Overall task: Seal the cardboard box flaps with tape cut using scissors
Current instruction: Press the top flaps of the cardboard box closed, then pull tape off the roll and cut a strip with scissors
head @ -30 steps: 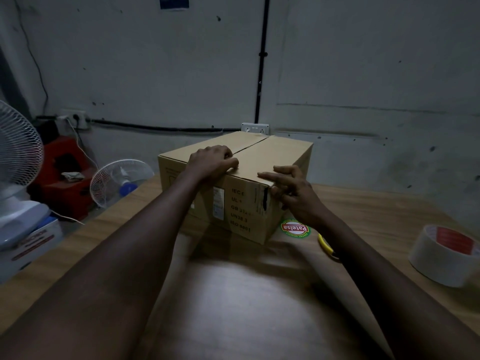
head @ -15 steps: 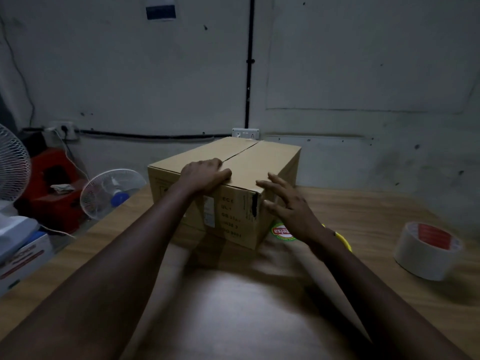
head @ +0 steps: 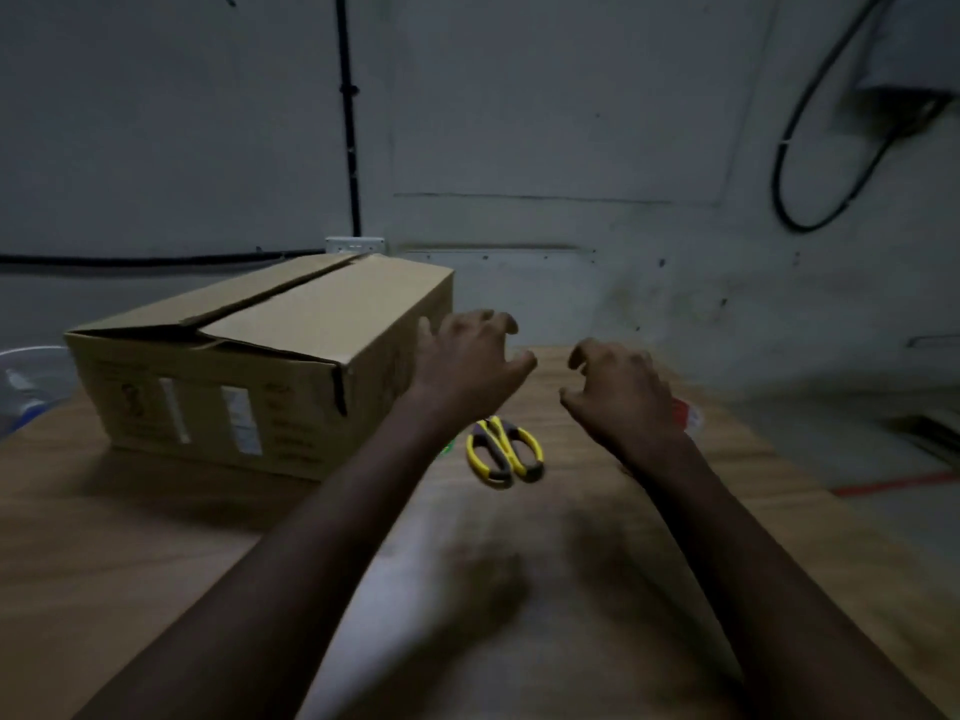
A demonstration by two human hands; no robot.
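Cardboard box [head: 270, 356], left of centre on the wooden table [head: 156, 537], top flaps [head: 311, 314] folded shut along a middle seam but untaped; the near corner of one flap stands slightly lifted. I judge the box stiff along its edges yet yielding across the flaps, so I would press flat beside the seam rather than squeeze the sides; its weight I cannot tell.

Scissors [head: 504, 449], yellow-handled, lie flat on the table just right of the box, between the two forearms, handles toward me. They look rigid and small, best taken by the loops.

Tape roll [head: 688, 413], only a red-and-white sliver showing past the right wrist; I read it as light and firm, to be gripped around its rim.

Left hand [head: 467, 361] hovers beside the box's right face, fingers spread and half bent, holding nothing. Right hand [head: 618, 397] hovers above the table near the roll, fingers likewise spread and bent, empty.

Behind: grey wall, black cable [head: 349, 122], socket [head: 355, 245]; fan guard [head: 26, 376] at the left edge.
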